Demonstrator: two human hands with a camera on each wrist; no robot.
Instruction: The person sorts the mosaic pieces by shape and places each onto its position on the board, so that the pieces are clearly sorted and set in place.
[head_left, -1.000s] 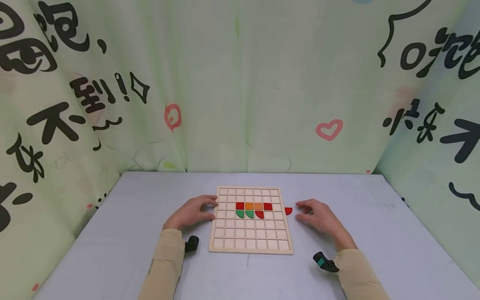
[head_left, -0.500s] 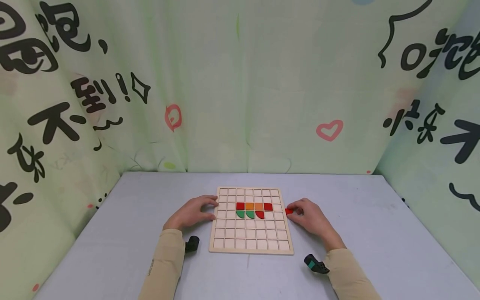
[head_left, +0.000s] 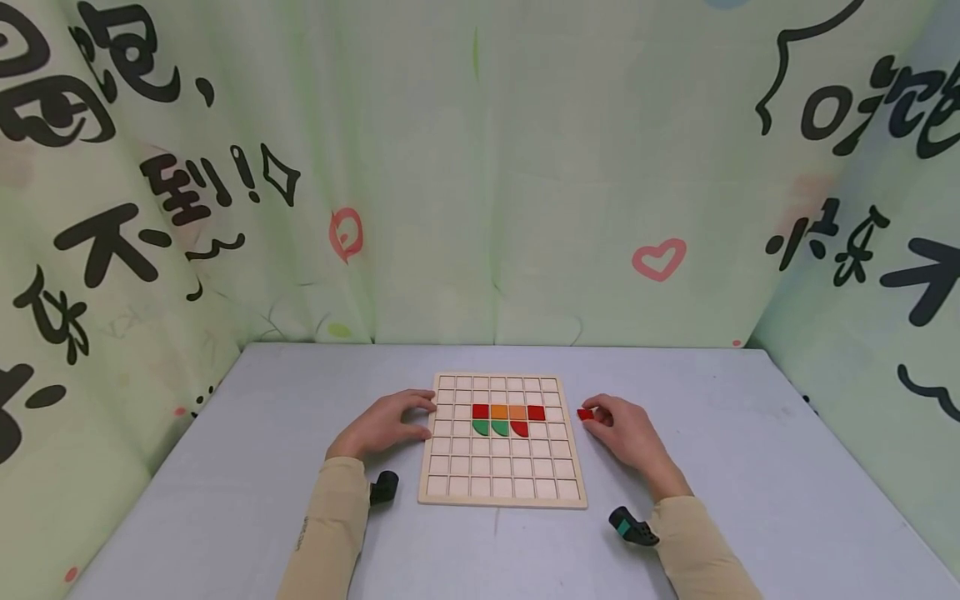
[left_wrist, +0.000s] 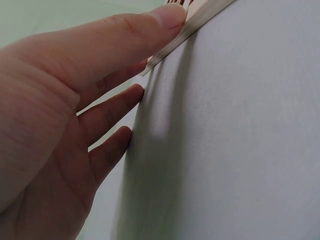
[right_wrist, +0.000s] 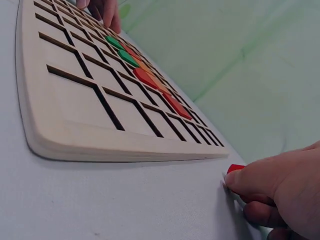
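A wooden grid board (head_left: 480, 492) lies flat on the table. In its cells sit two red squares (head_left: 480, 412) at the ends of a row, with two orange squares (head_left: 507, 412) between them. Below that row are two green quarter-circle tiles (head_left: 490, 428) and a red quarter-circle tile (head_left: 519, 428). My left hand (head_left: 386, 423) touches the board's left edge with thumb and fingertips, its fingers extended. Just right of the board, my right hand (head_left: 626, 427) pinches a loose red quarter-circle tile (right_wrist: 235, 168) between thumb and fingers, which partly hide it.
A white cloth covers the table (head_left: 247, 517). Pale green curtains (head_left: 562, 167) with black lettering enclose its back and sides. A black wrist camera (head_left: 633, 527) juts from the right sleeve, and another black device (head_left: 384, 488) from the left.
My right hand has moved left to the loose red quarter-circle tile, pinched it, and drawn it slightly right, away from the board. My left hand has stayed still.
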